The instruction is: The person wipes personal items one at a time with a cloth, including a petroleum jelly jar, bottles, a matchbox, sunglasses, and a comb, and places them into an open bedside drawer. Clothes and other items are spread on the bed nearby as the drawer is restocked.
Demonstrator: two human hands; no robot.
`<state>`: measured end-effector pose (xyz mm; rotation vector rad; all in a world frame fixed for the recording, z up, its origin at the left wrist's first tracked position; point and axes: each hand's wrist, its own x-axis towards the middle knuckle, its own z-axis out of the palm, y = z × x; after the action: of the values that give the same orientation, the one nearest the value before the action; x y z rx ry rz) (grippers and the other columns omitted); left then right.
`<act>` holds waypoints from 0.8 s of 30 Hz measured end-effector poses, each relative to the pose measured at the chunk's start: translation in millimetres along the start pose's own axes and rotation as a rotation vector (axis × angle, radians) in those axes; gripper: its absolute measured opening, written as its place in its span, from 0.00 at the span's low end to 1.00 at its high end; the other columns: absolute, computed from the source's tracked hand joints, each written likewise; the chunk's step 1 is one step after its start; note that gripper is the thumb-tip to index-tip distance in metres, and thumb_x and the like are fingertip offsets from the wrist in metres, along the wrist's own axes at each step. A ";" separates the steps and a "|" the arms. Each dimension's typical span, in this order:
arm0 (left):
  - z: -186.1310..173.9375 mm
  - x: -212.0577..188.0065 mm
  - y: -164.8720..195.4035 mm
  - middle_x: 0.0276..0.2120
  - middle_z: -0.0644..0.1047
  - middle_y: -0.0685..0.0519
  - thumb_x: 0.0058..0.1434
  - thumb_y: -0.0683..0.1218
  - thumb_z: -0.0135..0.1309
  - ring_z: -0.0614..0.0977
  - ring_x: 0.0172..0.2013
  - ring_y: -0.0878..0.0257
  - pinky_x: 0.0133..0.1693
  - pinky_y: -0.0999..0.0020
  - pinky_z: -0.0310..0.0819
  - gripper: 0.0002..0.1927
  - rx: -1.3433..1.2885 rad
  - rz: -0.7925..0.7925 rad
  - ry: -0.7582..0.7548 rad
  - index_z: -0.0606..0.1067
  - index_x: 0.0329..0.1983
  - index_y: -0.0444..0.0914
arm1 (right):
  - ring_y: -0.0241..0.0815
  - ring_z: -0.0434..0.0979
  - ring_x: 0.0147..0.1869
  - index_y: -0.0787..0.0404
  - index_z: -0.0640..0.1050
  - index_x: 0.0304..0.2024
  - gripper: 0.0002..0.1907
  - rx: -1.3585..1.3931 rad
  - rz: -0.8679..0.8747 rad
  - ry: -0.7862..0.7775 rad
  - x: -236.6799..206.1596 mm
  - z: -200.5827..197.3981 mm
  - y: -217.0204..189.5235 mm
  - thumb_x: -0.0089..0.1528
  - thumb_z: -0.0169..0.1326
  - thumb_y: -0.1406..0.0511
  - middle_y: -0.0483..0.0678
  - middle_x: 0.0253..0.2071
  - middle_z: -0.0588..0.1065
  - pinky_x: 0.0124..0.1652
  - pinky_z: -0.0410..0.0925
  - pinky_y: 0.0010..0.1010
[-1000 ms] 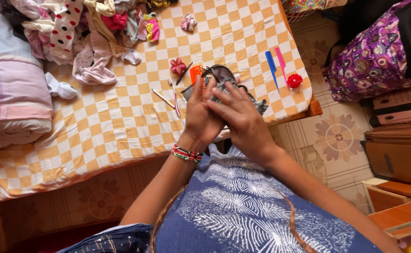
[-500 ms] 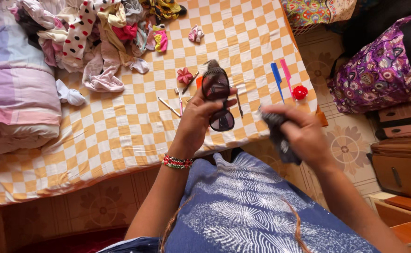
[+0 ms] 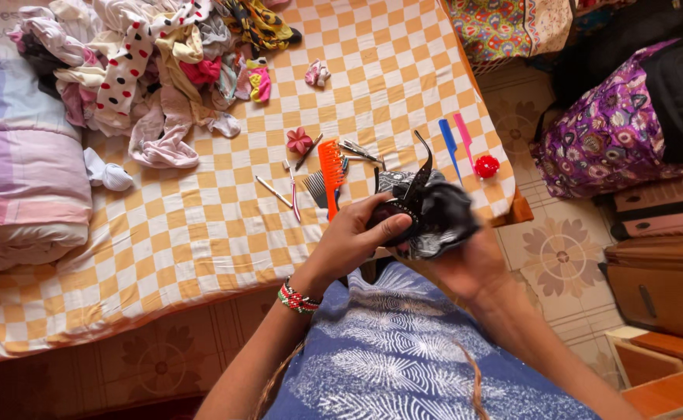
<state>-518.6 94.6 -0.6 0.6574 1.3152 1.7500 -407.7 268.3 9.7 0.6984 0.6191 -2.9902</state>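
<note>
Below me lies a bed (image 3: 201, 233) under an orange-and-white checked sheet, with patterned floor tiles (image 3: 559, 249) at its right edge and a purple flowered bag (image 3: 614, 140) beyond them. Brown cases (image 3: 660, 257) stand stacked at the far right. A folded striped blanket (image 3: 15, 171) sits at the left, and a heap of clothes (image 3: 147, 70) covers the bed's far corner.

Near my hands, an orange comb (image 3: 330, 175) lies beside a black one (image 3: 315, 189), with a pink flower clip (image 3: 299, 141), thin metal clips (image 3: 357, 150), a blue comb (image 3: 450, 148), a pink comb (image 3: 464, 137) and a red bobble (image 3: 486, 166) spread about.

My left hand (image 3: 353, 241) has its fingers (image 3: 388, 228) curled shut on dark sunglasses (image 3: 404, 210), one arm sticking up, held just over the bed's near edge. My right hand (image 3: 466, 264) cups a dark cloth (image 3: 443, 218) against the glasses; the cloth hides its fingers, though they plainly grip it. Nothing lies between my hands and the bed.
</note>
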 end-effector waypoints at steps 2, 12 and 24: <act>2.2 -3.1 2.4 0.31 0.82 0.54 0.65 0.54 0.57 0.83 0.31 0.70 0.34 0.72 0.77 0.21 0.371 -0.033 0.054 0.75 0.55 0.37 | 0.50 0.82 0.48 0.64 0.74 0.55 0.19 -0.046 0.009 0.040 2.8 -6.9 7.1 0.70 0.49 0.57 0.54 0.47 0.80 0.47 0.75 0.50; 2.9 0.6 35.7 0.22 0.82 0.53 0.61 0.58 0.58 0.86 0.24 0.62 0.29 0.65 0.76 0.19 0.839 -0.056 -0.193 0.80 0.48 0.44 | 0.50 0.82 0.45 0.64 0.75 0.47 0.16 -0.020 -0.066 0.234 38.9 -41.5 -10.5 0.65 0.57 0.59 0.52 0.39 0.79 0.47 0.77 0.46; -1.1 5.6 44.9 0.24 0.82 0.52 0.62 0.58 0.59 0.87 0.27 0.63 0.29 0.65 0.76 0.18 0.759 -0.041 -0.280 0.80 0.42 0.39 | 0.51 0.81 0.47 0.66 0.76 0.48 0.17 0.107 -0.163 0.179 44.7 -45.7 -32.2 0.65 0.59 0.59 0.53 0.41 0.79 0.49 0.75 0.43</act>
<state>-536.1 94.0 41.1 1.2268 1.7620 1.0342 -431.7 318.9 -34.9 0.9774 0.5498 -3.1533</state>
